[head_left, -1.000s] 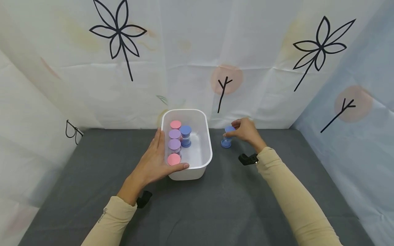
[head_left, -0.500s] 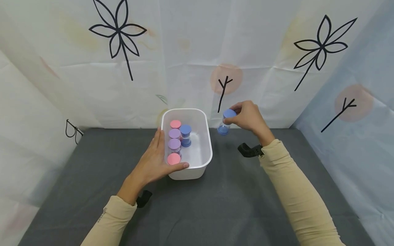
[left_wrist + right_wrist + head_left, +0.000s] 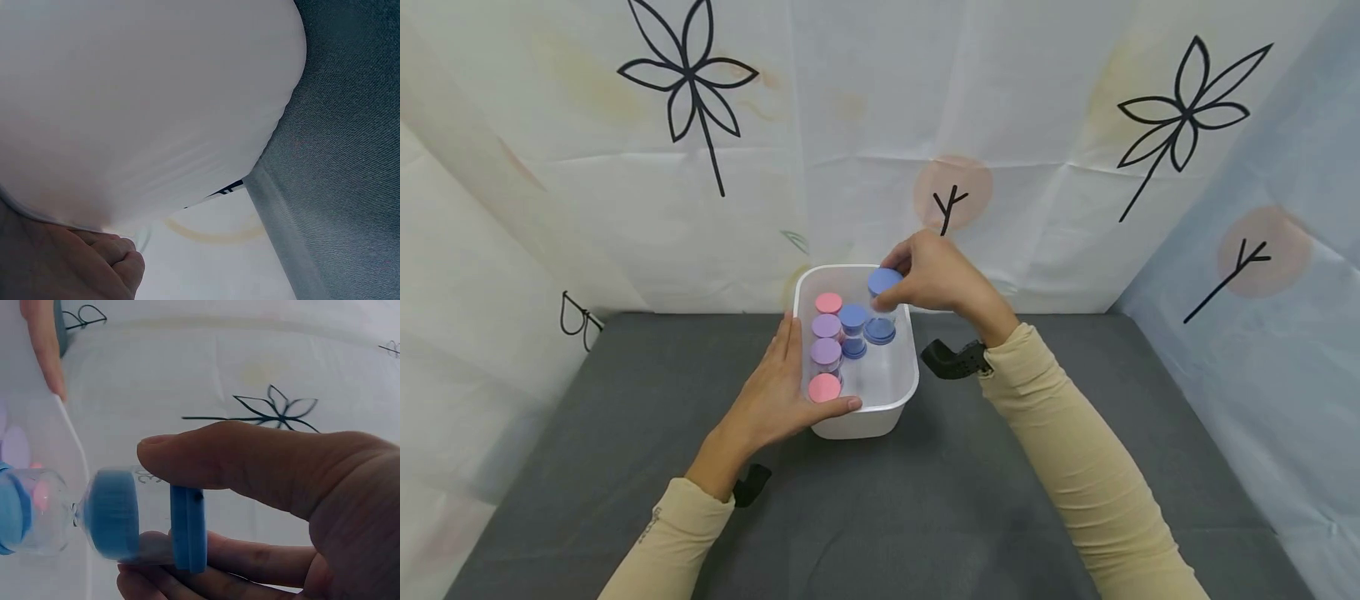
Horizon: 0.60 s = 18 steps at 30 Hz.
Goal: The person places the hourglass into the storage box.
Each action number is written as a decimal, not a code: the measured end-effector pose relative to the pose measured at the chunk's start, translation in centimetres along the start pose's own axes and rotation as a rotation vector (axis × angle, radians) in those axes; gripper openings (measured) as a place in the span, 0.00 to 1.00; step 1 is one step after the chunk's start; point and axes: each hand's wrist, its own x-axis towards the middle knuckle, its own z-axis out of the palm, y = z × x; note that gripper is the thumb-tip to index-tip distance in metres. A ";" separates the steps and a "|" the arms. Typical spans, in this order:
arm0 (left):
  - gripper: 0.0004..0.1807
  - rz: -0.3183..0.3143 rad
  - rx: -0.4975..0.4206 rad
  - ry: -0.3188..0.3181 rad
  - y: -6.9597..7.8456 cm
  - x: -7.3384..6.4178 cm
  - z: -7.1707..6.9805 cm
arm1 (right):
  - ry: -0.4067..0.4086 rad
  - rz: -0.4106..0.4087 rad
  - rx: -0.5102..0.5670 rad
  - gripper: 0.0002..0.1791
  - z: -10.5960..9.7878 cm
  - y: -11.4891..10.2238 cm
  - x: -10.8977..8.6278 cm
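Observation:
My right hand pinches a blue-capped sand timer between thumb and fingers. It is over the right half of the white plastic bin, beside another blue timer standing inside. Whether its base touches the bin's floor I cannot tell. In the right wrist view, blue sand fills part of the upper bulb. My left hand rests against the bin's left wall, fingers straight, thumb lying across the near rim. The left wrist view shows mostly the bin's outer wall.
Along the bin's left side stand pink timers and purple timers in a row. Dark grey cloth covers the table. Behind it hangs a pale printed curtain.
The right hand has lifted the blue sand timer off the table and carried it left, over the bin. The left hand and the bin have stayed put.

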 end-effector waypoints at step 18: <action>0.78 0.012 0.028 0.006 0.0 -0.1 0.0 | -0.124 0.136 -0.158 0.19 8.1 2.6 2.7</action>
